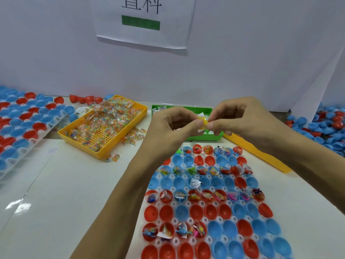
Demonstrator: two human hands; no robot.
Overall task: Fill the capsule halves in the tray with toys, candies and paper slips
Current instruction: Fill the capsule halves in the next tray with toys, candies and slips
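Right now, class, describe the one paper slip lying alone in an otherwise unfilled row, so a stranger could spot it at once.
Start at the white tray of red and blue capsule halves nearest the viewer. Count down from its far edge to the fourth row, which is mostly blue. The paper slip sits in a blue half near that row's middle; it is white with dark print, and every neighbour in its row holds nothing.

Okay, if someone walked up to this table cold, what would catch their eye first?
Probably the two hands, left hand and right hand, raised mid-frame and together pinching a small yellow toy with a paper slip. Below them lies the white tray of red and blue capsule halves, some rows already stuffed, others empty. To the left sits a yellow bin heaped with wrapped candies.
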